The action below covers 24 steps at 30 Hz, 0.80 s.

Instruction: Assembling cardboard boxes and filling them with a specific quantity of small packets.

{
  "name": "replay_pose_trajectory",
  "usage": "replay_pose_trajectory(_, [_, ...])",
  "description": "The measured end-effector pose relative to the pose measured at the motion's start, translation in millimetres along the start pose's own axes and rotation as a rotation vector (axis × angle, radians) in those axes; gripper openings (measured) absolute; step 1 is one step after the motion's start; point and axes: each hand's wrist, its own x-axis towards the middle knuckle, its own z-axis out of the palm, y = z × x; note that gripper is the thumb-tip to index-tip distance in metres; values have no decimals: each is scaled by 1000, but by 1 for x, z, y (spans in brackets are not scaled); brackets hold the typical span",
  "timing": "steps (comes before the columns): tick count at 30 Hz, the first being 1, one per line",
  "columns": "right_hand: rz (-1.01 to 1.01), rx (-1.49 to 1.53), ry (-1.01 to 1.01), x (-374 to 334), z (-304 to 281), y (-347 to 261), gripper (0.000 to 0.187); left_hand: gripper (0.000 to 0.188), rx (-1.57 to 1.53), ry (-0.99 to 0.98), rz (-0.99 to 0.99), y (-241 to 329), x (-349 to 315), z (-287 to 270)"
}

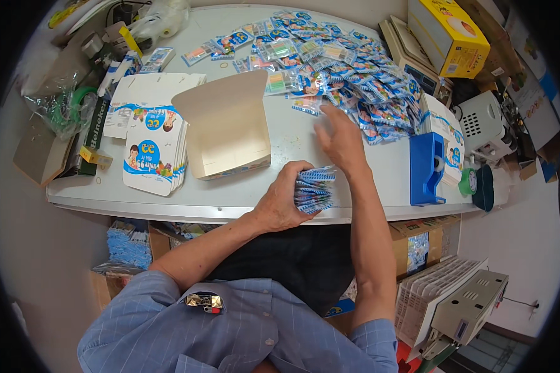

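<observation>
My left hand (pixel 282 200) is closed round a stack of small blue-and-white packets (pixel 315 188), held with their crimped edges toward the right, just above the table's front edge. Beside the near edge of the packet heap (pixel 379 93), my right hand (pixel 342 138) is slightly blurred, thumb and fingers apart, with nothing visible between them. The packet nearest its fingertips (pixel 307 104) lies on the table. An open white carton (pixel 230 124) with its flap raised stands left of my hands, its inside facing me. Flat printed cartons (pixel 155 149) are stacked to its left.
On the right stand a blue tape dispenser (pixel 427 169), more folded cartons (pixel 443 133), a green tape roll (pixel 468 181) and a yellow box (pixel 449 37) beside a scale (pixel 410 59). Bags and a small yellow box (pixel 96 156) crowd the left. Below the table, bins hold packets (pixel 129 244).
</observation>
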Motion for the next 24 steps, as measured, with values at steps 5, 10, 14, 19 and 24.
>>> replay_pose_trajectory(5, [50, -438, -254, 41, 11, 1, 40, 85, 26, 14, 26, 1, 1, 1])
replay_pose_trajectory(10, [-188, -602, -173, 52, 26, 20, 28, 84, 37, 19, 28, 5, 0, -3])
replay_pose_trajectory(14, [-249, -508, -113, 31, 19, 46, 25, 80, -58, 2, -16, 5, 3, -2])
replay_pose_trajectory(19, [-292, -327, -104, -36, -40, 39, 30, 80, -38, 22, 2, 5, 2, -3])
replay_pose_trajectory(24, [-27, -212, -260, -74, -92, 48, 31, 81, 7, -4, -46, 4, 2, -6])
